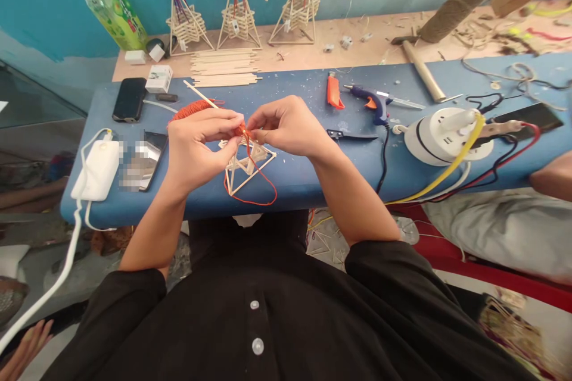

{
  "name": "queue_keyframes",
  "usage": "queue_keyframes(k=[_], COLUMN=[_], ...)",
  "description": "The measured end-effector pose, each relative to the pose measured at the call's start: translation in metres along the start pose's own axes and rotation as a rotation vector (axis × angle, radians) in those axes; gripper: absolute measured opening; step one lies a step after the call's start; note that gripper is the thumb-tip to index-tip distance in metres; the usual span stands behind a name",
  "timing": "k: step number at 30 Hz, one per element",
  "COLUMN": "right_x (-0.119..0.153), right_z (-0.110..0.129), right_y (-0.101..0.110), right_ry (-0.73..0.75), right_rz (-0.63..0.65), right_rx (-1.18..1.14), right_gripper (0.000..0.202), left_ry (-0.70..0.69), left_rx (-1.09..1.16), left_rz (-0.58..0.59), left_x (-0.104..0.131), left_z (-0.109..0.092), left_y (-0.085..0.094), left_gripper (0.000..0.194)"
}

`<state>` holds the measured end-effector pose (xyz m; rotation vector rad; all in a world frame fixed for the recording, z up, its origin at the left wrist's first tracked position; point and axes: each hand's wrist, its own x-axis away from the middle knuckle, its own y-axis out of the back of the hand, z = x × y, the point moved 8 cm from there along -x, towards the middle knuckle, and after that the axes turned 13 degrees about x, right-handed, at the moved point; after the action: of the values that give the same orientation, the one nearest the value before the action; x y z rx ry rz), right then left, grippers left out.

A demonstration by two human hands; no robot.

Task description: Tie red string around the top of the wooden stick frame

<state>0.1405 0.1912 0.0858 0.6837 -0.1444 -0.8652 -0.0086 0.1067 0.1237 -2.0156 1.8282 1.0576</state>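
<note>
Our left hand [199,138] and right hand [288,128] pinch orange cord [243,129] atop one pale, angular stick frame [253,174]; behind, we count three similar stick models [241,15].

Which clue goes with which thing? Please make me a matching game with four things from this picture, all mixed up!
Things:
1. Stick frame
2. Orange thread bundle
3. Glue gun
4. Plastic bottle

Clues:
A. Dark blue, with an orange trigger
B. At the back left, with a green label
C. Its top is at the fingers of the left hand and right hand
D. Partly hidden behind the left hand

Right pairs: 1-C, 2-D, 3-A, 4-B
</note>
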Motion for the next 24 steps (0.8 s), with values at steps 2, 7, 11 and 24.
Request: queue_keyframes(k=[2,7,11,24], right_x=[0.0,-0.002,-0.007,-0.005], right_z=[0.006,0.017,0.019,0.051], right_y=[0.008,0.029,0.034,0.048], right_ry=[0.02,0.056,0.024,-0.05], right_rz=[-0.058,-0.12,-0.031,-0.052], right_rx=[0.119,0.186,-0.029,-0.382], right_gripper=[0.013,0.002,0.009,0.033], left_ry=[-0.005,-0.044,-0.091,-0.13], left_rx=[-0.005,-0.015,-0.01,-0.082], left_rz=[0.0,0.005,0.003,-0.136], left_x=[0.0,0.0,0.001,0.015], left_z=[-0.001,-0.004,-0.004,-0.008], left_y=[0.0,0.0,0.0,-0.005], left_gripper=[0.019,0.023,0.023,0.017])
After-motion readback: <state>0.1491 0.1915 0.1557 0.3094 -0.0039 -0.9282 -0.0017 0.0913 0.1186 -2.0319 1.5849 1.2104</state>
